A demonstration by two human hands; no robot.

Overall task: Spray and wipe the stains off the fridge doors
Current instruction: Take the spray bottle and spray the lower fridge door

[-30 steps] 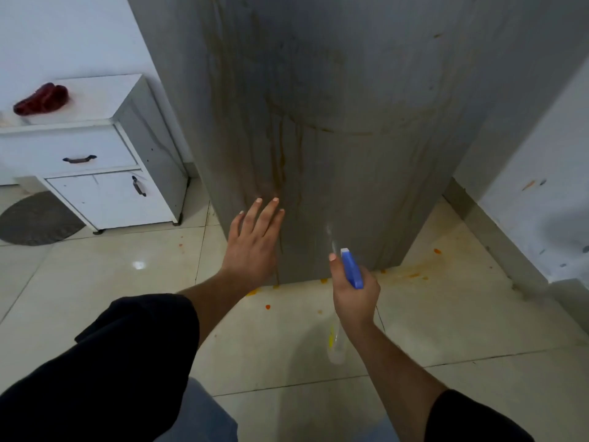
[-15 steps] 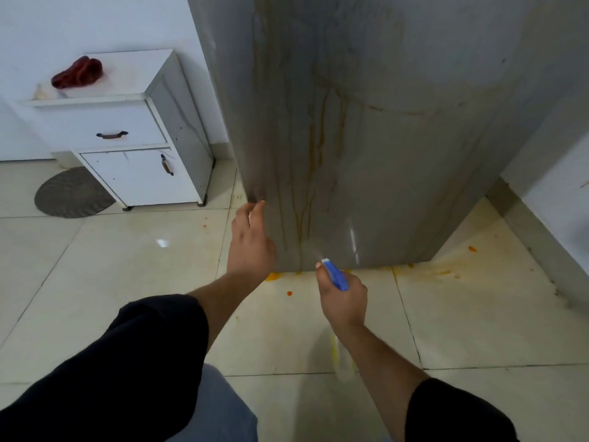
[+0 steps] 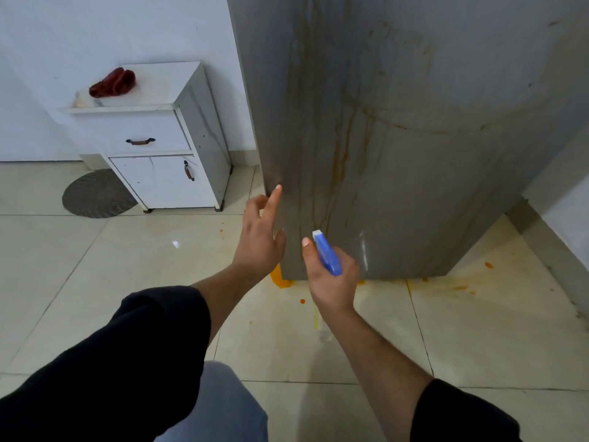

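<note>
The grey fridge door [image 3: 414, 173] fills the upper right, streaked with brown and orange drip stains [image 3: 342, 167] running down to its bottom edge. My right hand [image 3: 331, 279] grips a spray bottle with a blue head [image 3: 326, 252], nozzle aimed at the lower door; the clear bottle body [image 3: 323, 333] hangs below my wrist. My left hand [image 3: 259, 237] is held up at the door's left edge, fingers straight, its index fingertip at the edge. A red cloth [image 3: 111, 82] lies on the white cabinet at the left.
A white cabinet [image 3: 165, 148] with a drawer and door stands left of the fridge, a round grey mat [image 3: 95, 194] beside it. Orange spills [image 3: 280, 279] dot the tiled floor under and right of the fridge. A white wall [image 3: 564, 193] closes in on the right.
My left hand has come off the door face and shifted to its left edge. The view has swung left and back, showing more cabinet. My right hand keeps the sprayer pointed at the lower door.
</note>
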